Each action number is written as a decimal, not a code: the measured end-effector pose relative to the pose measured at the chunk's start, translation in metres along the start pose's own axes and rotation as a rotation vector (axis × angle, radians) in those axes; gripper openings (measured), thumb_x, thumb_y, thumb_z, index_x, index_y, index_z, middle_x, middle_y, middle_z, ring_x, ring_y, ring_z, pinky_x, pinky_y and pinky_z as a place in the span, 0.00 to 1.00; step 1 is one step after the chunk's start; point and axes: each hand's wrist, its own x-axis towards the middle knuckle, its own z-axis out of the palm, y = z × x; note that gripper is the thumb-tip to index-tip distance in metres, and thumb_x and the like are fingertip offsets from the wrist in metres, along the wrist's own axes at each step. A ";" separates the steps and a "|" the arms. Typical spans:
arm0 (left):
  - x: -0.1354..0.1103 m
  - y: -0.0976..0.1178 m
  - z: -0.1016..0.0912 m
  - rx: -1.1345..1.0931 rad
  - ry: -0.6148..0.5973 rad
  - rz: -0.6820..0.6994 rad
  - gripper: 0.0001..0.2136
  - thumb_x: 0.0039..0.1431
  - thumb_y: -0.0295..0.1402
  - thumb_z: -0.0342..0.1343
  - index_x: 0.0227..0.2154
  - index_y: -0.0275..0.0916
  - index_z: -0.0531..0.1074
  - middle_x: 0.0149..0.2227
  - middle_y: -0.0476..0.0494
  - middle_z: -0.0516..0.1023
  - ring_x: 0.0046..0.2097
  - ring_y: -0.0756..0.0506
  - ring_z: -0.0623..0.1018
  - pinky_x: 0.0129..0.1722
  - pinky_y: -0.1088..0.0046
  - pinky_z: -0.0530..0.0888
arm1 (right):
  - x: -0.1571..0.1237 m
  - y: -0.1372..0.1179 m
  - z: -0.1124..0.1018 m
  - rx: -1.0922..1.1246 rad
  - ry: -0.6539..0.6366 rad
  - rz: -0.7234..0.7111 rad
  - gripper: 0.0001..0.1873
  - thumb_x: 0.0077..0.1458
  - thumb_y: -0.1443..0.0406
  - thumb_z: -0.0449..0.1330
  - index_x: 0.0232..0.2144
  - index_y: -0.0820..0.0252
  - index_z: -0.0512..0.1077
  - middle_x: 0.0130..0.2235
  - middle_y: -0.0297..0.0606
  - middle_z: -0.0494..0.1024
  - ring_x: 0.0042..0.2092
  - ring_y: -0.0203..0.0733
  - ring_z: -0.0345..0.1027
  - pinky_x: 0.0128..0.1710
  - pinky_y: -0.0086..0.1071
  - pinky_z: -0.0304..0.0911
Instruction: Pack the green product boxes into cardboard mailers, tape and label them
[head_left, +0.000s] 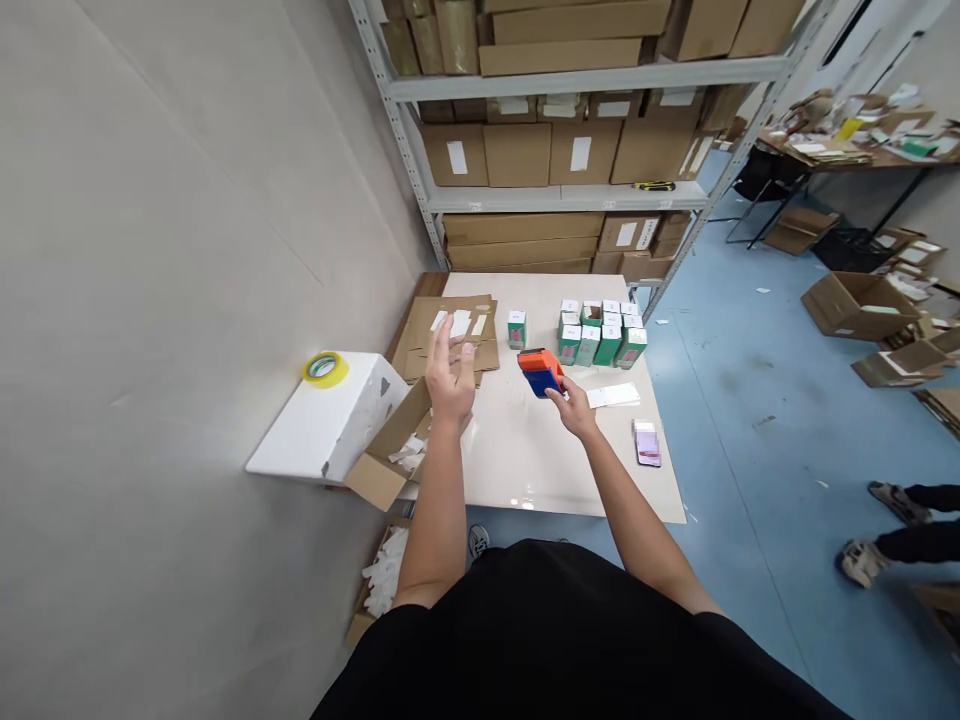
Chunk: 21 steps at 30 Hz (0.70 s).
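Note:
My right hand (573,407) grips an orange and blue handheld tool (541,373) over the middle of the table; its exact kind is hard to make out. My left hand (451,381) is raised with fingers apart and holds nothing, above flattened cardboard (481,352). Between and beyond my hands a single green and white box (517,330) stands upright. Several similar green and white boxes (606,345) stand in rows at the back right. White paper strips (613,395) lie just right of my right hand.
A phone (646,443) lies near the table's (540,470) right edge. At left are an open carton (386,470) and a white block (330,420) bearing yellow tape (325,369). Shelving (562,198) with cartons stands behind. Another person's feet (862,560) show at right.

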 end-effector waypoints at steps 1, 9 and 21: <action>0.001 -0.005 -0.014 0.017 0.047 0.001 0.29 0.73 0.49 0.53 0.73 0.51 0.61 0.73 0.40 0.63 0.67 0.37 0.72 0.61 0.61 0.76 | 0.005 -0.008 0.017 -0.009 -0.011 -0.023 0.21 0.62 0.47 0.61 0.44 0.56 0.77 0.40 0.41 0.81 0.42 0.51 0.71 0.48 0.43 0.69; 0.005 -0.070 -0.149 0.117 0.404 -0.083 0.27 0.75 0.49 0.49 0.71 0.48 0.62 0.69 0.37 0.69 0.65 0.40 0.75 0.58 0.63 0.77 | 0.038 -0.037 0.191 -0.113 -0.167 -0.177 0.22 0.65 0.47 0.59 0.49 0.56 0.77 0.46 0.46 0.82 0.49 0.55 0.74 0.53 0.47 0.70; -0.049 -0.162 -0.345 0.186 0.553 -0.355 0.20 0.72 0.47 0.53 0.55 0.42 0.78 0.57 0.39 0.81 0.56 0.41 0.80 0.51 0.66 0.79 | 0.043 -0.037 0.479 -0.353 -0.507 -0.386 0.14 0.69 0.59 0.58 0.51 0.60 0.74 0.49 0.51 0.78 0.55 0.58 0.71 0.61 0.55 0.66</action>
